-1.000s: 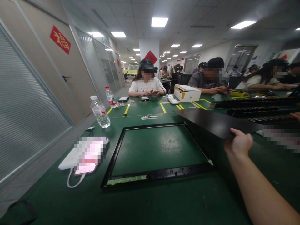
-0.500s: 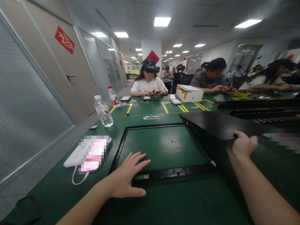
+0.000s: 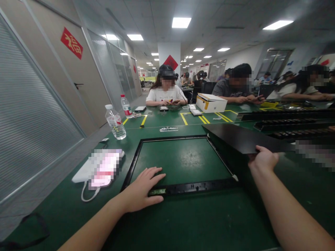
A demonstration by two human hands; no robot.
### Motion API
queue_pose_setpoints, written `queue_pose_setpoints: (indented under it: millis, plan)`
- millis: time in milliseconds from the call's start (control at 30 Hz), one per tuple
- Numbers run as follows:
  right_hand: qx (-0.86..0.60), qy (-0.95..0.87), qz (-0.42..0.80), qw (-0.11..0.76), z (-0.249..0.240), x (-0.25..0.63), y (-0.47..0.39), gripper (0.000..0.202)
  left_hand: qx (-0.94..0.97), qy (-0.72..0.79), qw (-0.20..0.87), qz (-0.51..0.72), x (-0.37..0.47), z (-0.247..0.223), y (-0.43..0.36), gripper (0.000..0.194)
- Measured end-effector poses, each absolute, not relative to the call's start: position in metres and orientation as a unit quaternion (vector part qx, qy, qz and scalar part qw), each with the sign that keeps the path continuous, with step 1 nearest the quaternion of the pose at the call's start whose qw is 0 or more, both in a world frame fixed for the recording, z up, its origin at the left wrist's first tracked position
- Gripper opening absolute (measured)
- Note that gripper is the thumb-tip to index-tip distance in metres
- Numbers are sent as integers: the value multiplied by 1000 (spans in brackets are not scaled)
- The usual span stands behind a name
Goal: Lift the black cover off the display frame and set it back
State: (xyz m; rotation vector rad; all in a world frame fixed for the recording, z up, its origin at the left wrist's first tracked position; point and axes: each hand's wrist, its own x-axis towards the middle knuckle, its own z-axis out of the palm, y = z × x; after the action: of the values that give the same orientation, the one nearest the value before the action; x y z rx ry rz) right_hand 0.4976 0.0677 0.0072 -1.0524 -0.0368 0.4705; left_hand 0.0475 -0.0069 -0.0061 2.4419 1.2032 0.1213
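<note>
A black rectangular frame (image 3: 201,186) lies flat on the green tabletop, with a small green circuit board (image 3: 157,191) on its front bar. My left hand (image 3: 142,190) is open over the frame's front left corner, thumb and fingers apart; whether it presses on the bar is hard to tell. On the right, my right hand (image 3: 264,161) grips the near edge of a thin black panel (image 3: 243,139), thumb on top, with the other fingers mostly hidden underneath. The panel is raised and tilted beside the frame's right bar, its far left corner close to the frame's far right corner.
Left of the frame lie a white device and a blurred pink phone (image 3: 104,170) with a white cable. Two water bottles (image 3: 116,123) stand behind them. Small white pieces (image 3: 169,129) lie beyond the frame. Long black strips (image 3: 285,115) are at right. Co-workers sit across the table near a white box (image 3: 211,103).
My right hand has shifted a little left with the black panel. My left hand has moved slightly forward, closer over the front bar, with its fingers less spread.
</note>
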Motion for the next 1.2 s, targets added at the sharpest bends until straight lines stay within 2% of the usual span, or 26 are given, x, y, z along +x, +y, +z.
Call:
queue_pose_setpoints:
  millis: [267,667,1200]
  plan:
    - [-595,44,222,771,-7,506,73,41,880,428,194,63,47,-8,-5,70]
    - [-591,73,219,773,-29,518,80,46,876,436,198,58,46,-8,-6,69]
    - [-593,71,210,774,-33,522,85,45,884,430,173,67,51,-9,-6,65]
